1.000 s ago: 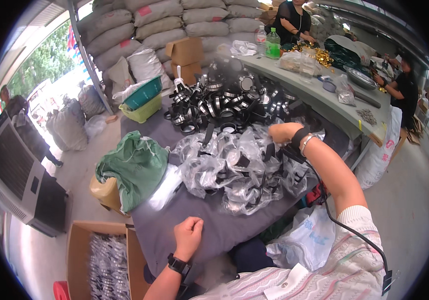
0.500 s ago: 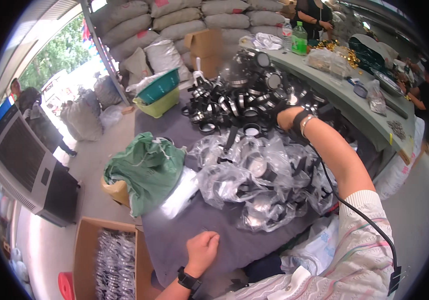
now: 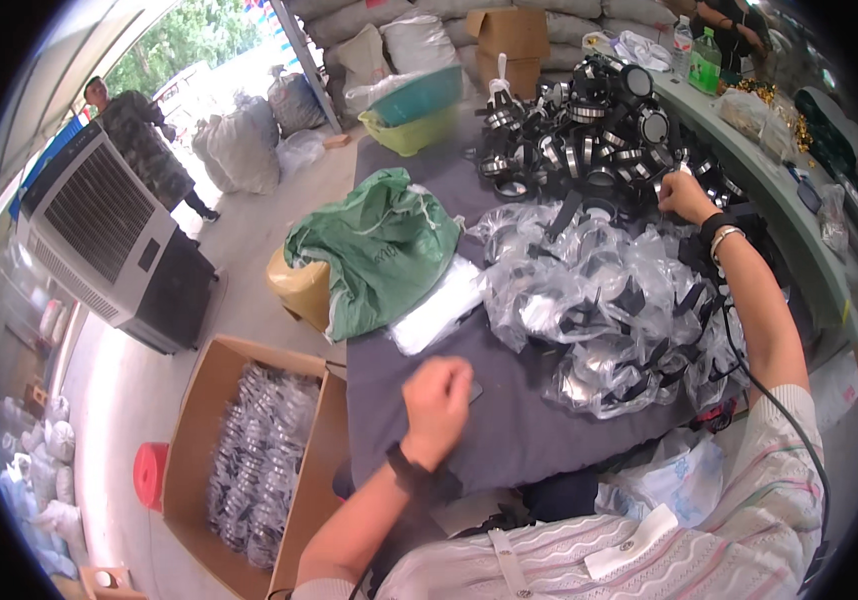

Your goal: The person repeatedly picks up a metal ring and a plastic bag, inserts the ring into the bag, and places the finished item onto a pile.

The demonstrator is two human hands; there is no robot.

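While reaching: right hand (image 3: pixel 684 196) (maybe gripping) black rings (image 3: pixel 589 130)

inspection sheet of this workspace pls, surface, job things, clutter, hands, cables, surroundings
surface: dark grey table top, mostly covered
job's things: pile of black headlamps; heap of clear-bagged headlamps
clutter: green sack; flat clear bags
grippers: left hand closed, on the table; right hand reaching into the black pile
cables: black cable along the right arm
surroundings: open cardboard box; air cooler

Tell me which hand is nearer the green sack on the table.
Left. The left hand rests on the grey cloth just below the green sack; the right hand reaches far across, at the black pile.
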